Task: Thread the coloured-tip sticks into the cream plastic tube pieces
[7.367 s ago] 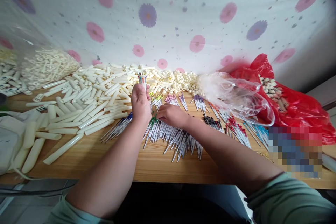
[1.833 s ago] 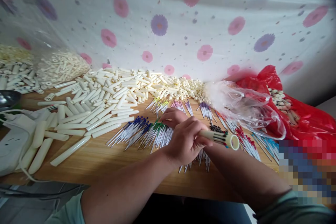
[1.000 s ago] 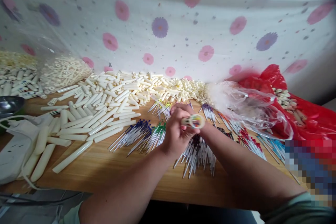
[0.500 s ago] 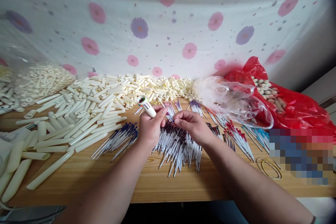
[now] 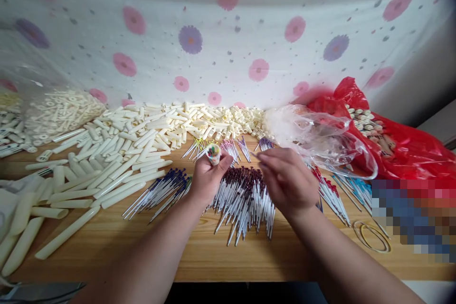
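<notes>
My left hand (image 5: 207, 175) is closed around a short white multicolour pen barrel (image 5: 213, 154). The barrel's open end faces me, with coloured ends showing inside. To the right, my right hand (image 5: 290, 178) is pinched and slightly blurred. A thin pale tip, seemingly a pen refill (image 5: 254, 154), pokes out past its fingertips; most of it is hidden. Below and between the hands lies a fan of refills with dark maroon ends (image 5: 245, 194). Blue-ended refills (image 5: 160, 190) lie left of my left hand, and pink-ended refills (image 5: 231, 148) just behind it.
Cream pen tubes (image 5: 117, 171) cover the table's left side. Slotted barrel parts (image 5: 231, 123) are heaped along the back. Red-ended refills (image 5: 333, 194), light-blue-ended refills (image 5: 358, 185) and yellowish rubber bands (image 5: 372, 237) lie right. A clear bag (image 5: 313, 133) and red bag (image 5: 409, 137) stand behind.
My hands have moved apart: the right one shifted rightward and turned. The barrel in my left hand moved slightly right and tilted so its open end faces me.
</notes>
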Action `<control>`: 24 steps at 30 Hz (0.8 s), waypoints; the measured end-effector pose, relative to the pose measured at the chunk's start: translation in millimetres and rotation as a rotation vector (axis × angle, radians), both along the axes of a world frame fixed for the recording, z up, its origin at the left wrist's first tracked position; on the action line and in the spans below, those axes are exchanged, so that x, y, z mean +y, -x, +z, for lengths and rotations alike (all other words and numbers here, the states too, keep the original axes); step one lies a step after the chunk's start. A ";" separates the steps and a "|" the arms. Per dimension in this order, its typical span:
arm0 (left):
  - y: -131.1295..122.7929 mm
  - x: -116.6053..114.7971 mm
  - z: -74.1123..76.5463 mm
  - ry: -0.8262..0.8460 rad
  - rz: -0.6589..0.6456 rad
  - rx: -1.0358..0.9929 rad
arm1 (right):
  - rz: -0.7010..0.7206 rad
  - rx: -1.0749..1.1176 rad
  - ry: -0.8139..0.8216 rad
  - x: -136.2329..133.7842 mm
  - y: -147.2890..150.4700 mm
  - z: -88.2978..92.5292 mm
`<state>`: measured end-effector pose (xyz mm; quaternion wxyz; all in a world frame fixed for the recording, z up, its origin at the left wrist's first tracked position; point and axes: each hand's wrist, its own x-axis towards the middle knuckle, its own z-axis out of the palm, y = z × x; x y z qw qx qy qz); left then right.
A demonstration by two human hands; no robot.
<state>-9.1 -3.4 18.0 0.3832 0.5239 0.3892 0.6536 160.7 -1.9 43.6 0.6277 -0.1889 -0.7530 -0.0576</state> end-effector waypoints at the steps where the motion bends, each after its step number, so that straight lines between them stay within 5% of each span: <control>1: 1.9 1.3 -0.5 -0.058 0.037 0.115 | 0.000 0.083 0.030 -5.5 -3.8 5.0; 5: 6.0 5.6 -0.5 -0.195 0.105 0.402 | 0.039 0.202 0.094 -30.3 -20.7 22.1; 13: 5.4 10.9 -9.0 -0.240 0.123 0.497 | 0.101 -0.151 0.166 -50.3 -25.4 48.4; 24: 4.5 10.6 -11.3 -0.232 0.209 0.505 | 0.015 -0.237 0.101 -51.0 -23.9 46.8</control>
